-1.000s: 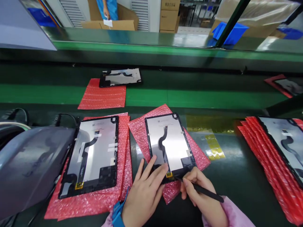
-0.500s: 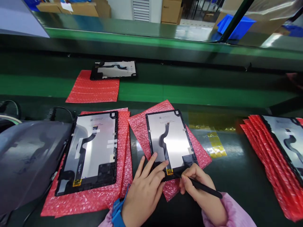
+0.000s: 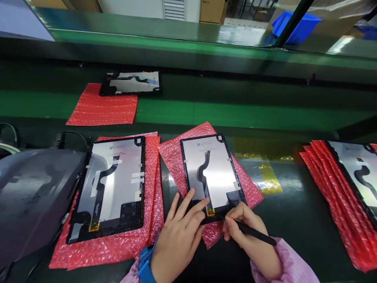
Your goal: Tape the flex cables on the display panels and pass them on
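A tablet screen panel lies back-side up on a red bubble-wrap sheet in front of me, with a black flex cable running down its silver back. My left hand rests on the panel's near edge, fingers stretched out and pressing beside a small yellow tab. My right hand is closed on a thin black stylus-like tool, its tip at the panel's near edge by that tab.
A second panel lies on stacked red bubble wrap to the left, next to a grey machine cover. More panels on red wrap sit at the right. On the green conveyor, another panel rides on a red sheet. Yellow tape marks the bench.
The panel on the conveyor has drifted left. My hands hold nearly the same pose at the panel's near edge; the view has tilted slightly.
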### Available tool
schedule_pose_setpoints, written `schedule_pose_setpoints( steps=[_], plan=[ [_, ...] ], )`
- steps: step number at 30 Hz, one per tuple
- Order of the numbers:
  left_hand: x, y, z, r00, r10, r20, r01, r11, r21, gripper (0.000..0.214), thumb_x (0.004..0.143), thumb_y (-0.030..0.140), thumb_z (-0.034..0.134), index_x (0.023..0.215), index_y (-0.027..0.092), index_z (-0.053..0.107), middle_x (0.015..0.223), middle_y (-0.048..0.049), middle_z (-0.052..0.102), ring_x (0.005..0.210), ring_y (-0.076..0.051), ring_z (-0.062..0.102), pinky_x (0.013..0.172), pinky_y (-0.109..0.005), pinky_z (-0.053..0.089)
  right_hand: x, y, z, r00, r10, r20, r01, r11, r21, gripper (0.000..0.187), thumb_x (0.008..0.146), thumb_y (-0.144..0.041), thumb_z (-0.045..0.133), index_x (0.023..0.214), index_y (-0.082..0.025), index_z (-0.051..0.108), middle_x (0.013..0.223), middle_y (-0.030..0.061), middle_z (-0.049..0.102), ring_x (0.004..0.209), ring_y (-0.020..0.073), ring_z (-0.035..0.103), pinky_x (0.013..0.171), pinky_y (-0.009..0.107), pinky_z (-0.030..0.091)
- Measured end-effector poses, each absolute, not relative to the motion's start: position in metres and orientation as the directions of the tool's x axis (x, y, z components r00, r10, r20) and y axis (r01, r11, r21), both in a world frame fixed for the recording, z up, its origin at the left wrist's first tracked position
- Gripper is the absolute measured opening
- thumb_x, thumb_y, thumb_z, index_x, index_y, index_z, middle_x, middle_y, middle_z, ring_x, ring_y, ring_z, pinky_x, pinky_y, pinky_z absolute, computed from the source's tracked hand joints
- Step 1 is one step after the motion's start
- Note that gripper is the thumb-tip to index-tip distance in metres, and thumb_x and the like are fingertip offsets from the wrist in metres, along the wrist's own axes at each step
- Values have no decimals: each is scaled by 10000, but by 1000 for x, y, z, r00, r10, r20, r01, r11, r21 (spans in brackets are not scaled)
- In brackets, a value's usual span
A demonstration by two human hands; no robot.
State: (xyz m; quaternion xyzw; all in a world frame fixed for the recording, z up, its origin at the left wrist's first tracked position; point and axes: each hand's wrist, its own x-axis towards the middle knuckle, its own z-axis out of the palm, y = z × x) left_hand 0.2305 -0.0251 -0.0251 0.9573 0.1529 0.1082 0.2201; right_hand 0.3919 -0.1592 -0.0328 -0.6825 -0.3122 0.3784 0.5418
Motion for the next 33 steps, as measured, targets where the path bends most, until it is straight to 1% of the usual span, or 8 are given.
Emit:
schedule_pose_setpoints(
  steps=[5, 11, 18, 22, 25, 29, 31, 33],
  plan=[
    [230, -25, -26, 930, 340, 137, 245, -855, 457, 310, 962, 78, 449, 1178, 193, 640, 1418, -76, 638, 1479, -290, 384, 1195, -616, 336, 392, -159, -34, 523, 832, -184, -4, -214, -977, 284, 953, -428, 629, 755, -242, 545, 585, -13, 686, 493, 144, 656, 521, 244, 518],
    [230, -26, -25, 936, 326, 130, 243, -869, 431, 321, 976, 90, 433, 1213, 182, 629, 1421, -71, 635, 1468, -324, 395, 1127, -664, 412, 393, -158, -34, 521, 834, -180, 18, -222, -975, 271, 948, -406, 631, 750, -241, 547, 568, -14, 682, 490, 144, 657, 515, 240, 518],
    [229, -25, -27, 943, 306, 130, 227, -879, 420, 425, 939, 48, 451, 1234, 256, 675, 1450, -15, 611, 1493, -320, 345, 1177, -655, 340, 392, -154, -27, 519, 838, -167, 75, -239, -968, 267, 943, -398, 631, 744, -245, 540, 559, -14, 683, 476, 140, 651, 496, 233, 525],
    [227, -24, -28, 943, 310, 119, 241, -886, 397, 499, 925, 46, 476, 1321, 299, 641, 1456, 5, 607, 1470, -323, 385, 1187, -631, 338, 394, -156, -28, 561, 813, -158, 77, -241, -967, 277, 944, -418, 637, 751, -240, 550, 559, -23, 668, 368, 93, 524, 380, 201, 417],
    [230, -27, -30, 941, 320, 109, 259, -889, 378, 570, 893, 33, 497, 1367, 331, 606, 1453, 21, 610, 1443, -353, 418, 1167, -661, 350, 398, -159, -31, 667, 734, -129, 55, -221, -974, 270, 960, -423, 624, 776, -237, 556, 564, -28, 630, 367, 80, 476, 336, 181, 339],
    [236, -43, -34, 914, 396, 88, 336, -860, 384, 645, 853, 50, 555, 1420, 357, 552, 1436, 6, 619, 1439, -402, 409, 1140, -723, 338, 401, -161, -32, 704, 699, -125, 7, -183, -983, 273, 961, -461, 621, 802, -247, 561, 573, -27, 606, 379, 91, 460, 326, 182, 336],
    [230, -54, -31, 906, 415, 85, 349, -844, 407, 628, 866, 62, 556, 1425, 350, 546, 1425, -1, 619, 1451, -383, 396, 1154, -659, 372, 399, -168, -32, 679, 727, -101, 52, -185, -981, 265, 943, -479, 643, 808, -258, 589, 581, -13, 616, 431, 122, 528, 360, 202, 394],
    [213, -61, -24, 918, 377, 119, 280, -832, 479, 560, 909, 85, 524, 1403, 348, 564, 1395, -17, 626, 1450, -325, 410, 1135, -500, 459, 399, -179, -37, 655, 751, -85, 108, -204, -973, 235, 922, -493, 664, 835, -278, 626, 597, 6, 636, 481, 159, 580, 418, 246, 472]
  ],
)
